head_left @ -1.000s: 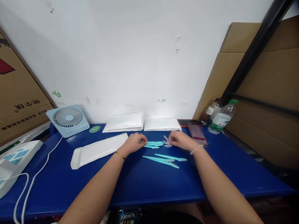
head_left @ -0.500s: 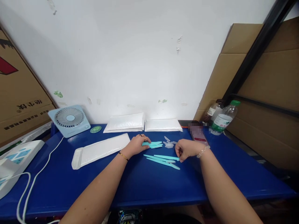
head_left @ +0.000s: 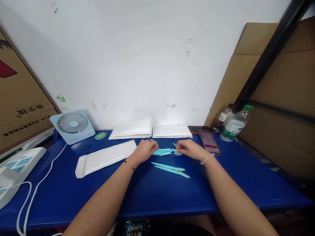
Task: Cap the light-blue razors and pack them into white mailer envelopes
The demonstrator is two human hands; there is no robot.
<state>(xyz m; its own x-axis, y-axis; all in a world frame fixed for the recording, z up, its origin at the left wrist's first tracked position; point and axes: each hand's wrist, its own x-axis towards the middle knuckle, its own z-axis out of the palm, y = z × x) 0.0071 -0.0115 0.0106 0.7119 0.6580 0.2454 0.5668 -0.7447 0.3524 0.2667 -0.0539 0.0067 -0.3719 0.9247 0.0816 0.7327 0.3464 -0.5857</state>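
Note:
Several turquoise sticks with a knife-like shape [head_left: 162, 152] lie bunched at the middle of the blue table. My left hand [head_left: 147, 149] is closed at the left end of this bunch, its fingertips on a stick. From the right, my right hand [head_left: 188, 148] pinches the right end of a turquoise stick held over the bunch. Small translucent pieces [head_left: 177, 153] lie partly hidden beneath my right fingers. Two more turquoise sticks [head_left: 172, 169] rest side by side nearer the front edge.
A white padded envelope [head_left: 105, 158] lies left of my left hand. Against the wall are two stacks of white envelopes [head_left: 133, 128] [head_left: 172, 131]. A fan [head_left: 73, 126] and power strip [head_left: 21, 165] stand left; a phone [head_left: 211, 142] and bottles [head_left: 235, 126] are at right.
My right hand has moved up and left, carrying one turquoise stick from the front group to the bunch. My left hand has shifted slightly.

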